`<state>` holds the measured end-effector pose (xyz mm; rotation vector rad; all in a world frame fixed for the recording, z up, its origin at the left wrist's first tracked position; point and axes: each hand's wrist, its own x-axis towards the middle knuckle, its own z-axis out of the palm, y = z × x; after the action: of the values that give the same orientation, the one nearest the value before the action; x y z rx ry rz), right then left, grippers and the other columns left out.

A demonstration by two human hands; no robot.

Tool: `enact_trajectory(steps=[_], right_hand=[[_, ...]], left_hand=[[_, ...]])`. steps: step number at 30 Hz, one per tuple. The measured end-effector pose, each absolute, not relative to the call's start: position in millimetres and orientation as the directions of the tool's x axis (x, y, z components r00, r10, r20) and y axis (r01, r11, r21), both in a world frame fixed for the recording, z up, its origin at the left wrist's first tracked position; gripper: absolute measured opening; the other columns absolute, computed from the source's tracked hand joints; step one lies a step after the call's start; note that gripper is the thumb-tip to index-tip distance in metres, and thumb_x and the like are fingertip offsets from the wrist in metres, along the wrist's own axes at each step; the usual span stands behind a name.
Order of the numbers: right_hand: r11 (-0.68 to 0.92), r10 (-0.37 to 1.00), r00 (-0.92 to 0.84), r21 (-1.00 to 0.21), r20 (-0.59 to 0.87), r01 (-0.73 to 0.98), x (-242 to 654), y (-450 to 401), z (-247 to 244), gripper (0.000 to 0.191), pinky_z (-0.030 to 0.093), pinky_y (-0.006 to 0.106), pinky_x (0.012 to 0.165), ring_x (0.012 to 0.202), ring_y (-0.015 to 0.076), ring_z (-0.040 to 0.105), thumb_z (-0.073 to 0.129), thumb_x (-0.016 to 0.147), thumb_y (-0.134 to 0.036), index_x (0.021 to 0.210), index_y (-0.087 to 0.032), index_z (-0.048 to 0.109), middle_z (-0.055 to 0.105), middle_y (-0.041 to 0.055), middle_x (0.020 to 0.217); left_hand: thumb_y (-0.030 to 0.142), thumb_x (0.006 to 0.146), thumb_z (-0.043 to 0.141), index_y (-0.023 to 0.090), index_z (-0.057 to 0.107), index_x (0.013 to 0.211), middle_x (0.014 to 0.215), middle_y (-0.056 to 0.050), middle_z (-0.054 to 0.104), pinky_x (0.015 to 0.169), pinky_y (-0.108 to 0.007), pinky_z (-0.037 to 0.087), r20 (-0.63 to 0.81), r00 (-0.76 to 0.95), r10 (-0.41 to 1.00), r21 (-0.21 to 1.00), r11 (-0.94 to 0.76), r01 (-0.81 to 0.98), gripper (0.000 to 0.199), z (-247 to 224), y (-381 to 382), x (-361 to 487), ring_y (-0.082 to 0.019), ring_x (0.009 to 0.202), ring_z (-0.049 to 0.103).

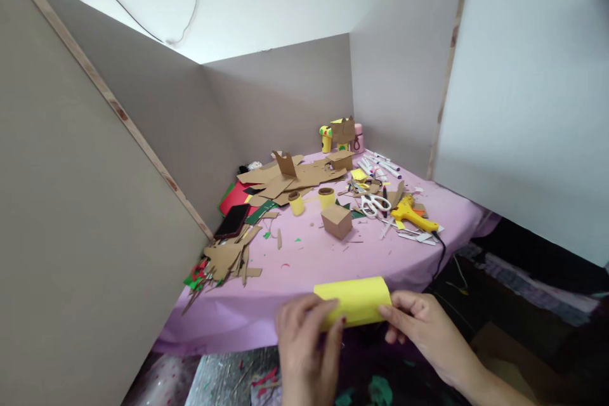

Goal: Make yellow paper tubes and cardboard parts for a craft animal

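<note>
A curled sheet of yellow paper [356,298] is held between my two hands, just off the table's front edge. My left hand [311,336] grips its left end, with the fingers over the top and the thumb below. At the right end, my right hand [412,317] pinches the sheet between thumb and fingers. Beyond the hands, a small brown cardboard box [337,222] sits on the pink tablecloth [295,254]. Behind it stand two short tubes wrapped in yellow, the left one [295,203] and the right one [327,198].
A yellow glue gun [412,214] and white scissors [375,205] lie at the right. Cardboard scraps [228,257] and a dark phone [232,222] are at the left. Larger cardboard pieces [309,174], markers [387,165] and a pink bottle [358,138] are farther back. Grey partitions [280,95] surround the table.
</note>
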<state>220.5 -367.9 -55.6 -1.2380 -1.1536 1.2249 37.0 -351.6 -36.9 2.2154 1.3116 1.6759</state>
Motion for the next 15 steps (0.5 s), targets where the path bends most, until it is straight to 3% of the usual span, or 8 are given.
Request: enact_trajectory(steps=[2,4,6,11,15], right_hand=[[-0.005,1.000,0.005,-1.000,-0.005,0.006,218.0,-369.3,-53.2,0.034,0.034,0.022,0.046,0.045,0.0123,0.051,0.065,0.075,-0.048,0.064,-0.015,0.066,0.060,-0.0022,0.048],[0.036,0.999,-0.010,-0.998,0.036,0.051,215.7,-371.1,-51.6,0.034,0.035,0.022,0.047,0.048,0.0130,0.052,0.064,0.076,-0.047,0.064,-0.015,0.067,0.061,-0.0017,0.049],[0.059,0.998,-0.012,-0.993,0.058,0.102,214.1,-372.9,-50.6,0.036,0.035,0.022,0.047,0.047,0.0134,0.052,0.063,0.077,-0.047,0.060,-0.015,0.066,0.061,-0.0012,0.048],[0.079,0.997,-0.003,-0.984,0.080,0.160,212.4,-374.1,-49.1,0.038,0.036,0.023,0.045,0.046,0.0148,0.054,0.062,0.077,-0.049,0.057,-0.016,0.064,0.063,0.0005,0.047],[0.099,0.995,-0.029,-0.977,0.096,0.189,212.9,-372.4,-47.6,0.036,0.037,0.022,0.046,0.045,0.0149,0.055,0.061,0.078,-0.047,0.059,-0.017,0.066,0.064,0.0004,0.048]], left_hand=[[0.024,0.082,0.058,0.030,0.068,0.089,0.084,0.000,0.067,0.079,-0.035,0.030,0.783,0.280,0.555,0.310,-0.740,0.597,0.013,-25.7,-355.5,45.8,-0.018,0.081,0.055],[0.025,0.081,0.060,0.030,0.070,0.088,0.081,0.002,0.068,0.077,-0.034,0.028,0.768,0.373,0.521,0.232,-0.769,0.596,0.013,-17.8,-356.9,53.8,-0.017,0.077,0.055],[0.023,0.078,0.064,0.031,0.072,0.082,0.078,0.002,0.067,0.074,-0.034,0.028,0.757,0.382,0.530,0.234,-0.765,0.600,0.011,-14.1,-356.7,58.1,-0.016,0.074,0.055],[0.020,0.072,0.070,0.029,0.072,0.068,0.072,0.001,0.064,0.072,-0.035,0.028,0.724,0.310,0.616,0.374,-0.728,0.574,0.010,-15.6,-354.8,55.6,-0.018,0.074,0.050],[0.018,0.070,0.073,0.028,0.072,0.069,0.077,-0.001,0.065,0.076,-0.038,0.028,0.658,0.406,0.634,0.342,-0.732,0.589,0.011,-11.8,-353.0,50.9,-0.021,0.079,0.050]])
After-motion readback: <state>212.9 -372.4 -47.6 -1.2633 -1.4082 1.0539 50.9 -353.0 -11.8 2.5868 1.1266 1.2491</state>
